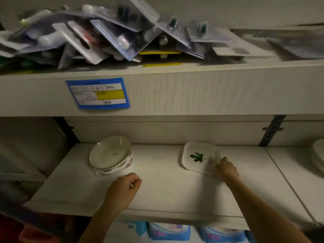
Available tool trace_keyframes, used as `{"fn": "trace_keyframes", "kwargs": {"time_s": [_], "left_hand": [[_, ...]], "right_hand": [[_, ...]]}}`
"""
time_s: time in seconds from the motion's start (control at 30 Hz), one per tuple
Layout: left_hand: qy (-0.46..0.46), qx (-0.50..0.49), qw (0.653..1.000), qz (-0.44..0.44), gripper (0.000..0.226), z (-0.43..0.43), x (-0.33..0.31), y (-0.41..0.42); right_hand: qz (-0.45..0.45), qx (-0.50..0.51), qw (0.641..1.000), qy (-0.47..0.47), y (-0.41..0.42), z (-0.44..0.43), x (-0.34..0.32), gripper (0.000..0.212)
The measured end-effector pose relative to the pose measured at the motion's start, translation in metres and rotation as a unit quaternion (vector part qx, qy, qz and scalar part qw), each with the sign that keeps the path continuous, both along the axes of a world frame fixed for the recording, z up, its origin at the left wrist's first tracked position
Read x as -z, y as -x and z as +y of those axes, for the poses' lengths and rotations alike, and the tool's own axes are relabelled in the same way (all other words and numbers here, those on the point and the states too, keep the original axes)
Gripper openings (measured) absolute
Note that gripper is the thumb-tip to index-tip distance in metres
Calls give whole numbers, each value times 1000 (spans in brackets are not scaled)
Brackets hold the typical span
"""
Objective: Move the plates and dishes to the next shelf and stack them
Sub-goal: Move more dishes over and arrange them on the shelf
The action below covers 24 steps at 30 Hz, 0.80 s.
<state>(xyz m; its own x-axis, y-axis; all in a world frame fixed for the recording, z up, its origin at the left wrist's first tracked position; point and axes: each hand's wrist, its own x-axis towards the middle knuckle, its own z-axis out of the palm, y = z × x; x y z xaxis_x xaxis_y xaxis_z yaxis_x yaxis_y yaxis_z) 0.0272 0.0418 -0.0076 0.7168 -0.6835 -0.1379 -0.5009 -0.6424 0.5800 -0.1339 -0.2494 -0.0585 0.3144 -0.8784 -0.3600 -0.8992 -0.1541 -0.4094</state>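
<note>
Head camera, and nearest to us, under the front lip, blue-and-white packs sit in a row on the level below. Above them comes the pale shelf where the action is. The left hand hovers over its near part with fingers curled in, and nothing shows inside them. It sits just in front of the stack of round dishes without touching it. Over to the right, the right hand reaches further in and pinches the near right corner of the square plate, the white one with a green leaf printed on it. That edge is blurred, so whether the plate is lifted or still flat on the board I cannot tell. It lies right of centre, well apart from the round stack. The top dish of the stack tilts up toward the back. Nothing stands between the two hands, just open board. At the far right, past a seam, the next shelf carries white dishes, cut off by the frame edge. Behind, a slotted metal upright runs up the back wall. Higher up, the upper shelf overhangs with a blue-bordered label on its face. A heap of blister packs leans every way on top.
</note>
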Motion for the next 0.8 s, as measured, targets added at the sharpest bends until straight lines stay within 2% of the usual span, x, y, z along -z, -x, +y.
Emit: {"fn": "trace_keyframes", "kwargs": {"time_s": [0.2, 0.3, 0.4, 0.47, 0.6, 0.7, 0.8], "left_hand": [[21, -37, 998, 46, 17, 39, 7, -43], [70, -101, 989, 76, 29, 57, 5, -68], [106, -193, 975, 30, 44, 69, 2, -97], [77, -210, 975, 0, 47, 73, 4, -120], [-17, -194, 980, 32, 47, 66, 19, -157], [-35, -178, 983, 9, 56, 58, 23, -173], [-77, -153, 985, -6, 52, 54, 26, -183]], "right_hand": [[1, -46, 999, -4, -15, 22, 4, 27], [-25, -52, 998, 33, -17, 42, -5, 15], [-81, -46, 994, 56, -17, 65, -16, 13], [-122, -29, 991, 55, -17, 81, -24, 16], [-174, -18, 984, 41, -17, 114, -37, 17], [-190, -8, 981, 41, -15, 133, -42, 15], [-188, 3, 981, 44, -13, 146, -43, 9]]}}
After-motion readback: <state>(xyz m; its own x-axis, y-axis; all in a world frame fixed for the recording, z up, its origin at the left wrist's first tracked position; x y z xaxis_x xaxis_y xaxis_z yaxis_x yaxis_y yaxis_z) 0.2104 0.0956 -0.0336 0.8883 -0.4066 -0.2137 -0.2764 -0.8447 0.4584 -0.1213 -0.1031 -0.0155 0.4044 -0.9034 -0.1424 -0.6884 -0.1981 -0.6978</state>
